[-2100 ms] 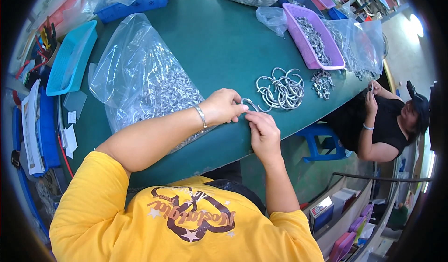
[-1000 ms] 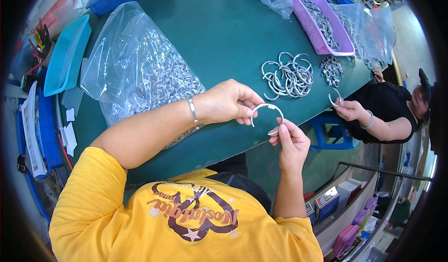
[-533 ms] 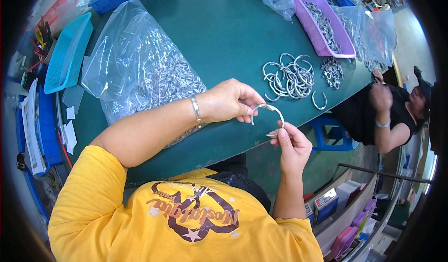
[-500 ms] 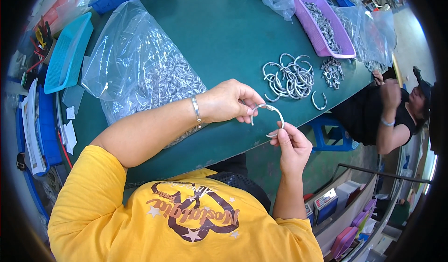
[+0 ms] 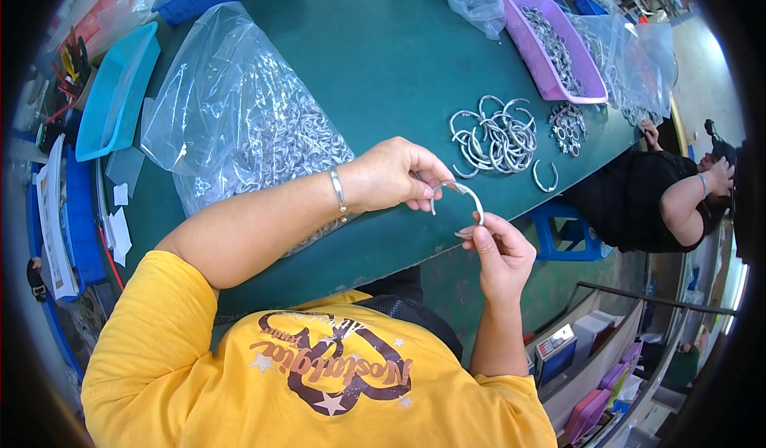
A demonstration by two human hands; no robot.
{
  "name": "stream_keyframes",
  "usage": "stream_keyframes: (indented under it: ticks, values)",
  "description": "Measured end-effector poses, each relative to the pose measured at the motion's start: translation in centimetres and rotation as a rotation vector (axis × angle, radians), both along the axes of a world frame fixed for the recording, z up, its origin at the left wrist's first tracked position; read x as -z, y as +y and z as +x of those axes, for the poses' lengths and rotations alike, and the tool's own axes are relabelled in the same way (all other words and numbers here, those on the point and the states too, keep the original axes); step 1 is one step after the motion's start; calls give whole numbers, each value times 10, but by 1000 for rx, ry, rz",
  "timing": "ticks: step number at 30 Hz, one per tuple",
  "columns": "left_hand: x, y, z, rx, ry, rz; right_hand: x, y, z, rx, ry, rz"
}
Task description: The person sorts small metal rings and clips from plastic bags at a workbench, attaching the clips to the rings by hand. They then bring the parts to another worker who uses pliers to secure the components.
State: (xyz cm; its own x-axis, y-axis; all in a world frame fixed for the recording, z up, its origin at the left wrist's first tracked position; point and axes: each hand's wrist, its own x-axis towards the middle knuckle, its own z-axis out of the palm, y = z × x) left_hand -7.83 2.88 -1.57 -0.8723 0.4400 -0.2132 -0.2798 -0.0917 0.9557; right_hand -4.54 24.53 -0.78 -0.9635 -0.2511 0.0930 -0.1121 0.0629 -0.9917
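Note:
Between my two hands is an open silver metal bangle (image 5: 476, 197), held up over the front edge of the green table. The thumb and fingers of my left hand (image 5: 405, 175) pinch its left end. My right hand (image 5: 501, 248) grips the opposite end between thumb and fingertips. Beyond them lies a loose pile of similar open bangles (image 5: 499, 138), with a single bangle (image 5: 545, 176) apart from it on the near right. A large clear plastic bag (image 5: 263, 121) full of small curved metal pieces rests beside my left forearm.
A purple basket (image 5: 594, 87) of metal parts stands at the far right, with small metal rings (image 5: 568, 129) before it. A turquoise basket (image 5: 120, 89) is at the left. A blue stool (image 5: 570, 236) and a co-worker in black (image 5: 638, 197) are beyond the right edge.
My hands and the bangle have barely moved. The co-worker at the right has shifted, one hand now raised to the head.

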Motion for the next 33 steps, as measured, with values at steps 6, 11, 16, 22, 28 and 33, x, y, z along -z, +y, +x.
stream_keyframes:
  ticks: [6, 11, 16, 22, 28, 33]
  values:
    - [1, 0, 1, -18, 1, -14, 7, 2, 2, 7, 9, 18]
    - [-1, 0, 2, -22, 12, -30, 9, 3, 2, 6, 16, 16]
    - [1, 0, 1, -11, 36, -42, 11, 4, 2, 20, -5, 14]
    - [0, 0, 2, 30, 10, -40, 6, 4, 2, 34, -157, -59]
    - [-4, -1, 3, 47, -96, 38, 9, 5, -2, 43, -237, -131]
    - [-3, -2, 3, 55, -147, 89, 9, 4, -3, 68, -271, -153]
